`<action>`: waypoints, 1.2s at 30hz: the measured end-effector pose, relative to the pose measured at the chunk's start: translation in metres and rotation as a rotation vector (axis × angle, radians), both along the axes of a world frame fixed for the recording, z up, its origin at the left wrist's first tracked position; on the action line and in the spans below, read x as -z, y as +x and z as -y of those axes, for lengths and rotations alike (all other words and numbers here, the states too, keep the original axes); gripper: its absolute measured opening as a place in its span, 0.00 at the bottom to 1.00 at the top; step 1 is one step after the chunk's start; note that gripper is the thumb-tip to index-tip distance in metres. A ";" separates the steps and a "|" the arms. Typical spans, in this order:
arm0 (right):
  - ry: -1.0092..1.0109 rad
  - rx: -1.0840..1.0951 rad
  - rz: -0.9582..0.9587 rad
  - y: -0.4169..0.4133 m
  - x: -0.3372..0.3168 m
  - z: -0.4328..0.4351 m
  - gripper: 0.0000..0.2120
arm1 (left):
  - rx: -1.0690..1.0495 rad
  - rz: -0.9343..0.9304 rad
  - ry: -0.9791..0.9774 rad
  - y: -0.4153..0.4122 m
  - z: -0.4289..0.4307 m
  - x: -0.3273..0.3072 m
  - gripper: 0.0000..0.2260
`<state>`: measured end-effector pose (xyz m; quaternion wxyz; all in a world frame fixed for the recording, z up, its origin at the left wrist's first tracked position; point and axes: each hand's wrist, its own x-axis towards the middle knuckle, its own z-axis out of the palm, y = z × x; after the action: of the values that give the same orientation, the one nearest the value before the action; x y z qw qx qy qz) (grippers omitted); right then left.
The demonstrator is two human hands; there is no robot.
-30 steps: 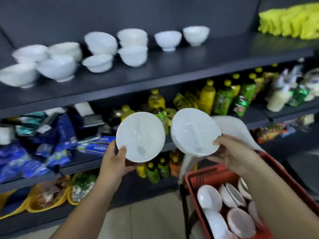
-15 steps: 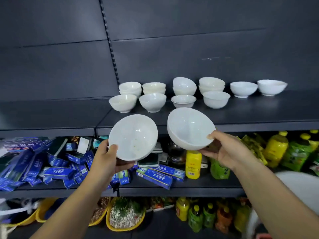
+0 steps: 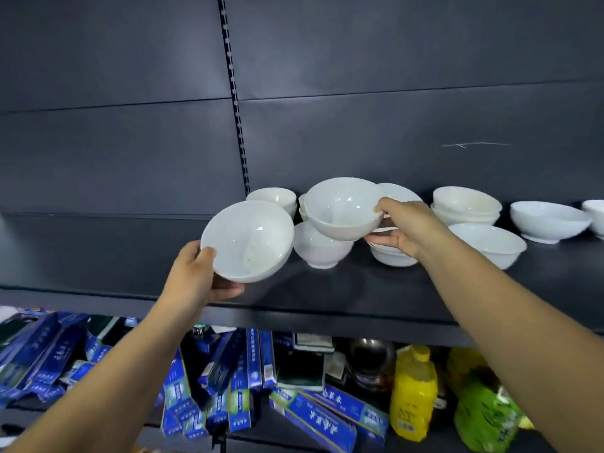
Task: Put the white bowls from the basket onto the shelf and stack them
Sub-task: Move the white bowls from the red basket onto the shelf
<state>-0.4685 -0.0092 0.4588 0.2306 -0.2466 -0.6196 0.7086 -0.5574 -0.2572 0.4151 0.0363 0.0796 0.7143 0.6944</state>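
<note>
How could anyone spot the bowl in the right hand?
Find the dark shelf carrying a row of white bowls. Mid-row, the right hand grips one bowl by its rim. Its neighbours stand on the shelf; this one is held above them.

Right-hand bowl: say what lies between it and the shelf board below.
In the head view, a standing bowl sits on the shelf under the held bowl in the right hand; contact unclear.
</note>
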 end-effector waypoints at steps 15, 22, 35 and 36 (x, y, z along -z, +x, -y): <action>0.308 -0.019 0.328 -0.082 0.014 -0.024 0.07 | 0.118 0.017 -0.031 -0.097 -0.050 -0.012 0.09; 0.508 0.126 0.454 -0.086 0.020 -0.019 0.09 | 0.241 0.045 0.025 -0.112 -0.071 -0.023 0.08; 0.258 0.274 -0.016 0.001 -0.012 -0.008 0.13 | 0.730 0.016 0.042 -0.050 -0.162 -0.040 0.05; 0.294 0.305 0.006 0.011 -0.013 -0.012 0.11 | 0.761 0.002 0.034 -0.042 -0.172 -0.041 0.06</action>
<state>-0.4573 0.0029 0.4714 0.3666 -0.3033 -0.6725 0.5668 -0.5989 -0.0854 0.4562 0.2911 0.3390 0.6218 0.6431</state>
